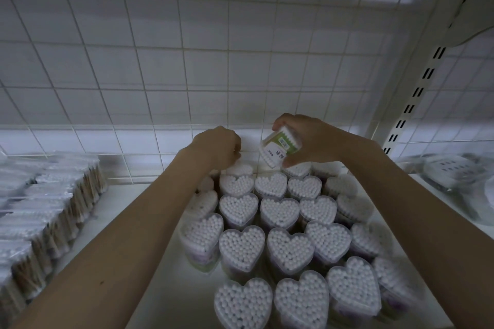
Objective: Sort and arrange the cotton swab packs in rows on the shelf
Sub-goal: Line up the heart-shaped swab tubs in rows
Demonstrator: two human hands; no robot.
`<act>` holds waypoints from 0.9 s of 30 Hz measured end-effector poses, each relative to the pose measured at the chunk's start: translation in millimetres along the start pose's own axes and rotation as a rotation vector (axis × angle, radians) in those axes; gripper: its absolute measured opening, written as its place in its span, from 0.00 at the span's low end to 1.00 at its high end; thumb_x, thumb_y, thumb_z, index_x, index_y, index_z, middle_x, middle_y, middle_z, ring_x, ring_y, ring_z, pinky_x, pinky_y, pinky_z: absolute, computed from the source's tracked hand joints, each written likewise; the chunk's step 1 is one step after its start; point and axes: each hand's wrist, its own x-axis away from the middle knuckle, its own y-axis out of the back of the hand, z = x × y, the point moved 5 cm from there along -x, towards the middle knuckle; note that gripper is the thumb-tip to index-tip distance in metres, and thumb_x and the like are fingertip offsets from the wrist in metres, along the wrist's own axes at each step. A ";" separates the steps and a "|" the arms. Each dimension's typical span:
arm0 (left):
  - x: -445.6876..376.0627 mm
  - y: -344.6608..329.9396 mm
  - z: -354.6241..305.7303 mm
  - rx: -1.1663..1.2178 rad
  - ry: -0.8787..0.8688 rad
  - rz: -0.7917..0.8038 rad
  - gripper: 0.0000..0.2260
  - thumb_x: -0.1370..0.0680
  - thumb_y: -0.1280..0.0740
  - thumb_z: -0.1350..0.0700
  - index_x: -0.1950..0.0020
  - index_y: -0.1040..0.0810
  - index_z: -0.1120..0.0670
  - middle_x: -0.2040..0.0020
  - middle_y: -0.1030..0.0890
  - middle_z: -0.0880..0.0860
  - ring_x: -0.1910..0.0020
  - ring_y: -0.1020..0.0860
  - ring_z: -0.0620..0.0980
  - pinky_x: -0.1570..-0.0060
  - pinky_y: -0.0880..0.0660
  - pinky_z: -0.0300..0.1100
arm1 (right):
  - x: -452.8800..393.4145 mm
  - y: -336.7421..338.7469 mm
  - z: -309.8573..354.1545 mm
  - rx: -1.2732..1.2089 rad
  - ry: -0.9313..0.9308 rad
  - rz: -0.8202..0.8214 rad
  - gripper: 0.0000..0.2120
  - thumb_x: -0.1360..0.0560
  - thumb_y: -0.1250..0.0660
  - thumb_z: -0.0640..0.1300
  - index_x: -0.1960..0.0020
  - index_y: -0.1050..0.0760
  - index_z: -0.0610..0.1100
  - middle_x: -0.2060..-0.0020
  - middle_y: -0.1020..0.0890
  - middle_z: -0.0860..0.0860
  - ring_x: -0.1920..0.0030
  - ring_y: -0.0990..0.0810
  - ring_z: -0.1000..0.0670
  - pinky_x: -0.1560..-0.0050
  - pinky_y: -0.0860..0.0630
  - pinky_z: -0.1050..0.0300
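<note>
A clear plastic pack of white cotton swabs with a green and white label (280, 147) is held tilted in the air above the back of the shelf, close to the wire grid back panel (165, 61); the right hand (307, 141) grasps it from above with thumb below and fingers curled over its far end, probably tipped that way so it can be turned upright and dropped into the back row. Just beneath it stand the clear heart-shaped packs of white cotton swabs (279, 211), upright with their swab tips facing up and set touching one another in rows that run from the grid toward the front edge, which keeps each row tidy and leaves room only at the rear. The left hand (217, 145) reaches to the back left corner of these rows with its fingers curled downward; whether it grips a pack there I cannot tell, since the fingertips are hidden. The white shelf (149, 262) carries them all. Well to the left lie flat bagged bundles of wooden-stick swabs (45, 211), and to the right some wrapped white goods (451, 173), kept apart by kind.
</note>
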 end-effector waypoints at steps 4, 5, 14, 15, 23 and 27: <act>-3.0 -1.4 -1.4 0.127 -0.161 0.107 0.10 0.24 0.34 0.59 0.44 0.20 0.52 0.42 0.22 0.51 0.50 0.27 0.45 0.49 0.31 0.36 | 2.1 -0.4 -2.0 -0.023 -0.015 -0.068 0.29 0.38 0.22 0.45 0.46 0.37 0.51 0.54 0.27 0.52 0.58 0.28 0.59 0.67 0.34 0.64; -2.7 -3.7 -2.3 0.147 -0.176 0.148 0.10 0.25 0.34 0.60 0.44 0.20 0.52 0.41 0.23 0.50 0.52 0.28 0.43 0.49 0.33 0.35 | 3.2 -0.5 -1.7 -0.037 -0.022 -0.082 0.29 0.38 0.22 0.46 0.47 0.37 0.50 0.55 0.26 0.52 0.58 0.26 0.58 0.67 0.33 0.64; 1.6 -13.3 -2.2 -0.119 -0.100 0.387 0.28 0.26 0.44 0.68 0.27 0.36 0.49 0.28 0.36 0.50 0.34 0.33 0.54 0.42 0.30 0.42 | 9.9 3.2 0.9 -0.009 -0.005 -0.172 0.27 0.37 0.23 0.50 0.48 0.37 0.47 0.56 0.27 0.53 0.58 0.25 0.58 0.70 0.31 0.69; 2.3 -15.0 -5.1 -0.147 -0.104 0.400 0.27 0.25 0.43 0.67 0.26 0.38 0.50 0.28 0.37 0.51 0.33 0.34 0.53 0.42 0.32 0.41 | 10.1 2.9 1.1 -0.017 0.001 -0.175 0.27 0.37 0.23 0.49 0.47 0.37 0.47 0.54 0.27 0.52 0.57 0.25 0.57 0.69 0.31 0.68; 2.9 -17.3 -17.1 -0.230 -0.127 0.436 0.20 0.21 0.46 0.64 0.29 0.36 0.60 0.33 0.33 0.58 0.48 0.28 0.50 0.60 0.34 0.33 | 15.8 2.5 2.1 -0.062 0.003 -0.159 0.33 0.34 0.27 0.47 0.33 0.37 0.52 0.53 0.33 0.54 0.55 0.29 0.55 0.62 0.33 0.66; 5.6 -17.1 -14.9 -0.179 -0.143 0.408 0.14 0.23 0.45 0.64 0.40 0.27 0.62 0.47 0.33 0.55 0.62 0.33 0.47 0.65 0.35 0.37 | 15.7 -0.8 10.3 -0.093 0.023 -0.160 0.32 0.34 0.26 0.47 0.35 0.37 0.47 0.48 0.26 0.50 0.50 0.25 0.51 0.58 0.27 0.64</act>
